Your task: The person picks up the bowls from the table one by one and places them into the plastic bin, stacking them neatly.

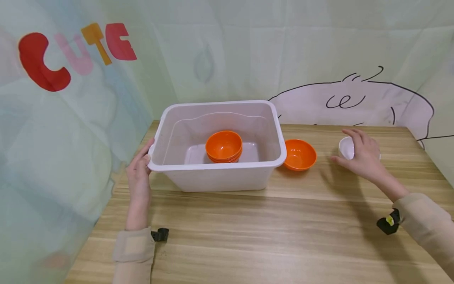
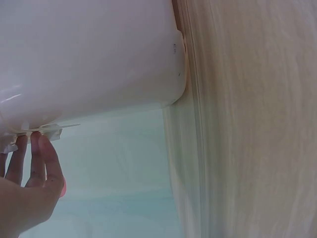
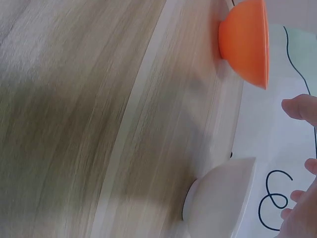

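A white plastic bin (image 1: 220, 177) stands on the table, and my left hand (image 1: 139, 173) grips its left rim. The left wrist view shows the fingertips (image 2: 35, 136) at the rim's edge. Inside the bin sits a stack of orange bowls (image 1: 224, 146). Another orange bowl (image 1: 299, 155) is upright on the table just right of the bin, its left side partly covered by the bin's rim. Farther right, my right hand (image 1: 363, 156) hovers over a white bowl (image 1: 345, 148), which it partly hides. Thumb and fingers are spread, apart from the bowl in the right wrist view (image 3: 220, 198).
The wooden table (image 1: 241, 232) extends in front of the bin. A printed curtain (image 1: 227, 51) with coloured letters and a line drawing hangs right behind the table and along its left side. Black wrist mounts (image 1: 389, 222) sit at both sleeves.
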### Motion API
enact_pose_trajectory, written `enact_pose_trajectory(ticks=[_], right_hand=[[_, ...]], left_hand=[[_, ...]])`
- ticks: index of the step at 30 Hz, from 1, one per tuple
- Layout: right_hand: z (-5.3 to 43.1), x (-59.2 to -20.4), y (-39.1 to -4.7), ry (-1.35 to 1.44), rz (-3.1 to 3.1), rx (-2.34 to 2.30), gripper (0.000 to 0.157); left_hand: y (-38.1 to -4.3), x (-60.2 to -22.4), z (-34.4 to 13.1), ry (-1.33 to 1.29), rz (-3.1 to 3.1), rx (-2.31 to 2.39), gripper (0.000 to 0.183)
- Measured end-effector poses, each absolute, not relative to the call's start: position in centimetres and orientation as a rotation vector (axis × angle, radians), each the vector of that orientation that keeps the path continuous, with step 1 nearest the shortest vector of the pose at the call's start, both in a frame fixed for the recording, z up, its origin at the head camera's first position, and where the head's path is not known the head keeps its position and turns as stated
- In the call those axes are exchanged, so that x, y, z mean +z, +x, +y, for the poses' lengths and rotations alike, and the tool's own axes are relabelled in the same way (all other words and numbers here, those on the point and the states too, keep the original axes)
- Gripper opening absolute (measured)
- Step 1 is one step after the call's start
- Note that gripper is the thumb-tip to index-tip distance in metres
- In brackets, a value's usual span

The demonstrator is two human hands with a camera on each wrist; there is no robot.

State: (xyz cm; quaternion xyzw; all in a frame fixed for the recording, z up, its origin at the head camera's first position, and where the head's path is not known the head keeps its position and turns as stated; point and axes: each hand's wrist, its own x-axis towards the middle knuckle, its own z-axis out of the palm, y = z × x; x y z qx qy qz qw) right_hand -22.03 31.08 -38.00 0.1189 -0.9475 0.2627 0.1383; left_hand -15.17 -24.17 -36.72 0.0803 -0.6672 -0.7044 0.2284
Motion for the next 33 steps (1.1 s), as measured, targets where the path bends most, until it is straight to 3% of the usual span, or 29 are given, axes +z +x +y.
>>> enact_pose_trajectory(ticks=[33], right_hand=[[34.8, -38.5, -23.2, 0.226, -2.937, 0.630, 0.102]], left_hand=[[-15.0, -36.6, -24.1, 0.241, -1.844, -1.944, 0.040]])
